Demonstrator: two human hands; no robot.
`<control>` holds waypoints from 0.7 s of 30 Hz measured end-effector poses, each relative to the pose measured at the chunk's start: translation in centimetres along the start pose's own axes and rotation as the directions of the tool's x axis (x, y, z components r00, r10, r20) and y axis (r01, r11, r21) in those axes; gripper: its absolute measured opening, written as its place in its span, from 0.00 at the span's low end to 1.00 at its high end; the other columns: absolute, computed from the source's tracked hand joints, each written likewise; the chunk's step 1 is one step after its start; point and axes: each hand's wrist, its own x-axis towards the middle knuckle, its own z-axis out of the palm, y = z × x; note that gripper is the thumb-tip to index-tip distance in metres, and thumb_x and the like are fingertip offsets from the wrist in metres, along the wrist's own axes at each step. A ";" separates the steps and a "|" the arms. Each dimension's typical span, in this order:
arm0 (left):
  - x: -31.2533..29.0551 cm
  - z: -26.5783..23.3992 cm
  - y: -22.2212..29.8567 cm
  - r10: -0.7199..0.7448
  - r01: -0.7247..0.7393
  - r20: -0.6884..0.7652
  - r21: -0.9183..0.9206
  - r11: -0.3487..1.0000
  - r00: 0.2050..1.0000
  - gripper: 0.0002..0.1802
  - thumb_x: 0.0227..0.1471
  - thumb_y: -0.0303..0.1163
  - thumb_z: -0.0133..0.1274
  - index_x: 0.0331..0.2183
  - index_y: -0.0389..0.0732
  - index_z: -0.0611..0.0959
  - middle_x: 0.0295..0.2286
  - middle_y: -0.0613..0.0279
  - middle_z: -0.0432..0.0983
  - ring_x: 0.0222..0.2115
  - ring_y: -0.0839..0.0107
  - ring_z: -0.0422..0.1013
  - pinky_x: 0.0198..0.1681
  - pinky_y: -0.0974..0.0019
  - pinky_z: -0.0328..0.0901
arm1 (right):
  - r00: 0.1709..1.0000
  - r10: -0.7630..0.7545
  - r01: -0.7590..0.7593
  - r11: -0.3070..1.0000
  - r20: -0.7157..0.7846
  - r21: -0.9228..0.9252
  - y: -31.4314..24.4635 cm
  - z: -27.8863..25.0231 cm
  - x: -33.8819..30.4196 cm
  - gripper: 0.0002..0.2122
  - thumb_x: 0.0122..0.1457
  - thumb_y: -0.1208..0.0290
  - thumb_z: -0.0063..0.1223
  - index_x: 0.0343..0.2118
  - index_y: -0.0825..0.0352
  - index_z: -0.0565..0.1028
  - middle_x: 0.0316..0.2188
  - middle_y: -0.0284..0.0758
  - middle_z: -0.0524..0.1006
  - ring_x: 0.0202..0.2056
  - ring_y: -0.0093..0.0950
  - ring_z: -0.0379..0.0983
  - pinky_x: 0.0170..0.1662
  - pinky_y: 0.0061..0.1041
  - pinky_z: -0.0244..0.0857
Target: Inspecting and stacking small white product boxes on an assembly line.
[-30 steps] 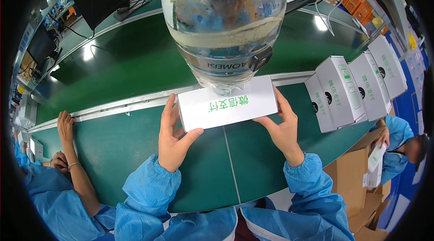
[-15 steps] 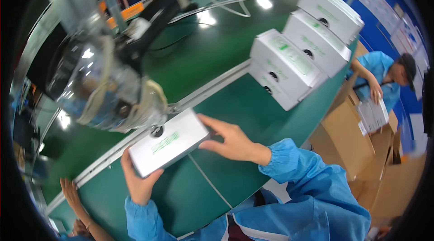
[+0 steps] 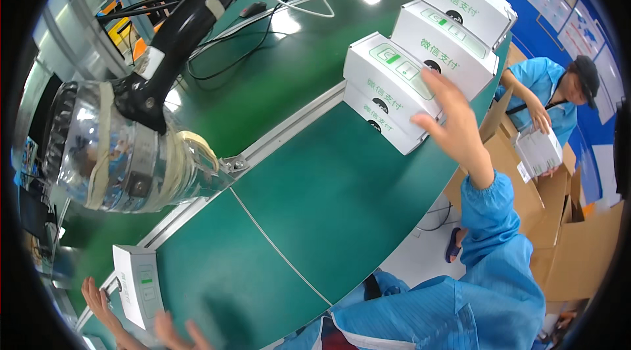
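Note:
My right hand (image 3: 455,125) reaches over the right end of the nearer upper white box (image 3: 392,72), thumb and fingers apart. Whether it touches the box is unclear. Low at the left edge of the bench, my left hand (image 3: 176,333) is blurred and partly cut off by the lower rim, its fingers apart. Just beside it a white box (image 3: 137,287) with green print stands tilted. A co-worker's hand (image 3: 100,303) is at that box's far side. The nearer upper box rests on another white box (image 3: 376,116).
More white boxes (image 3: 453,5) are stacked behind. A black handheld scanner (image 3: 177,41) stands in a taped clear plastic holder (image 3: 125,153) by a metal rail (image 3: 289,128). At right, a co-worker (image 3: 559,87) holds a white box above a cardboard carton (image 3: 503,186).
The white box formerly between my hands is now at the lower left beside the co-worker's hand. My left hand has moved down; my right has swung up to the stack.

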 end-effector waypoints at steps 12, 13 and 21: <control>11.1 23.3 27.3 0.499 0.862 0.792 -0.482 0.156 0.352 0.40 0.62 0.44 0.53 0.66 0.41 0.53 0.63 0.49 0.57 0.63 0.55 0.59 0.61 0.55 0.62 | 0.998 -0.066 0.065 0.993 -0.006 -0.095 -3.3 -1.5 -1.1 0.25 0.53 0.58 0.65 0.51 0.66 0.76 0.54 0.42 0.75 0.58 0.43 0.68 0.57 0.41 0.62; 11.6 23.4 29.7 0.476 0.886 0.803 -0.453 0.097 0.359 0.41 0.61 0.46 0.53 0.66 0.41 0.53 0.62 0.50 0.57 0.62 0.55 0.59 0.61 0.55 0.61 | 0.999 -0.038 0.036 0.999 -0.034 -0.038 -3.5 -1.6 -1.3 0.24 0.54 0.60 0.65 0.51 0.66 0.76 0.54 0.42 0.75 0.57 0.43 0.69 0.56 0.40 0.63; 13.2 21.3 27.1 0.435 0.884 0.801 -0.467 0.026 0.410 0.61 0.46 0.41 0.68 0.67 0.35 0.46 0.57 0.48 0.64 0.57 0.55 0.64 0.60 0.55 0.61 | 0.997 0.049 -0.021 0.906 -0.054 0.423 -7.3 -1.4 -3.0 0.25 0.52 0.75 0.65 0.55 0.69 0.73 0.58 0.46 0.72 0.55 0.44 0.71 0.57 0.36 0.65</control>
